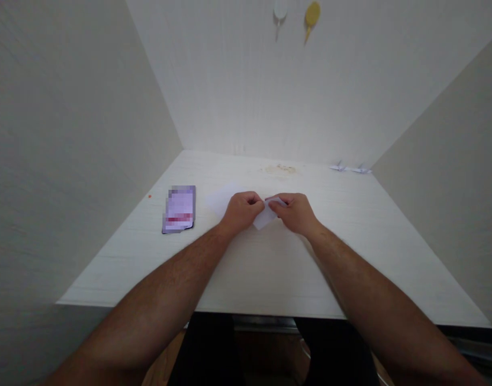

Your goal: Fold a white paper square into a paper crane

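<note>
Between my two hands is a small folded piece of white paper (265,218), held just above the middle of the desk. My left hand (244,208) pinches its left side between thumb and fingers. On the opposite side, my right hand (293,209) grips the paper with its thumb on top and fingers behind. Part of the paper is hidden by the fingers. Another flat sheet of pale paper (220,199) lies on the desk, partly covered by my left hand.
A phone or tablet with a blurred screen (180,208) lies at the left. Small folded white paper figures (350,169) stand at the back right corner. A stain (280,169) marks the back of the white desk (149,268). Walls enclose three sides; a yellow hook (312,15) hangs behind.
</note>
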Action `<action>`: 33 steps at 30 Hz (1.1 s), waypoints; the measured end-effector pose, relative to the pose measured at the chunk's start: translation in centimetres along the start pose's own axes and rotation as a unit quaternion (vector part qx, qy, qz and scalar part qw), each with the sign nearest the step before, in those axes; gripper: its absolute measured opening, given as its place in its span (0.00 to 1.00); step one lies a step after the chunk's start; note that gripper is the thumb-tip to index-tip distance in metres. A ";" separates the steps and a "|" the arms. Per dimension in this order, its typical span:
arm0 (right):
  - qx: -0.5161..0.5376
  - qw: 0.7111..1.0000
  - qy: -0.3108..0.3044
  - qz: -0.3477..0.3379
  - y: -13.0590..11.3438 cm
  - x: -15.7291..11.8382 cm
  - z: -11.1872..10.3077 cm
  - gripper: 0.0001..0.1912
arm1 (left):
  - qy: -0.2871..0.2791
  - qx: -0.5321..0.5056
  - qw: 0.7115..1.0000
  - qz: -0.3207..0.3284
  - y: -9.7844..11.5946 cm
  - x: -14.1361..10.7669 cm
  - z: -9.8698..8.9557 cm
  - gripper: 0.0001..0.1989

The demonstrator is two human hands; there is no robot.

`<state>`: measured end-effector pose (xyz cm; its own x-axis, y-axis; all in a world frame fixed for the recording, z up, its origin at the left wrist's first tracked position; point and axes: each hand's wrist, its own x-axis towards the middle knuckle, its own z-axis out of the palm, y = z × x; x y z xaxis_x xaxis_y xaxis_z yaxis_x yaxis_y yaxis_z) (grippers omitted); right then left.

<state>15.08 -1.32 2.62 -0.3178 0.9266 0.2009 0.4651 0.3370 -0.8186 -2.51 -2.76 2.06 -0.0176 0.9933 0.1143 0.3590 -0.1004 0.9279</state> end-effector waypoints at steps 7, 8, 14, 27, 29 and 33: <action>0.072 0.995 0.057 -0.030 2.3 -1.7 0.5 0.14 | -0.038 0.034 0.999 -0.001 0.5 -0.2 0.2 0.07; 0.077 0.994 0.063 -0.035 2.4 -1.8 0.6 0.13 | -0.041 0.027 0.999 -0.006 0.4 -0.2 0.2 0.07; 0.139 0.987 0.075 -0.037 2.3 -1.7 1.0 0.11 | -0.048 -0.035 0.998 -0.032 -0.4 0.2 0.2 0.06; 0.151 0.980 0.069 -0.110 2.0 -2.1 0.7 0.13 | -0.058 -0.212 0.971 -0.096 0.2 -0.3 0.3 0.07; 0.149 0.981 0.065 -0.108 1.9 -2.1 0.7 0.12 | -0.062 -0.220 0.969 -0.096 0.2 -0.3 0.3 0.07; 0.102 0.990 0.050 -0.082 2.0 -2.1 0.4 0.11 | -0.060 -0.208 0.971 -0.099 0.1 -0.2 0.4 0.07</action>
<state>16.32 -2.62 0.31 -0.2873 0.8779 0.3831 0.2344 0.4523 -0.8605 -2.08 -2.92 2.01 0.0703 0.9925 -0.0995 -0.0484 0.1030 0.9935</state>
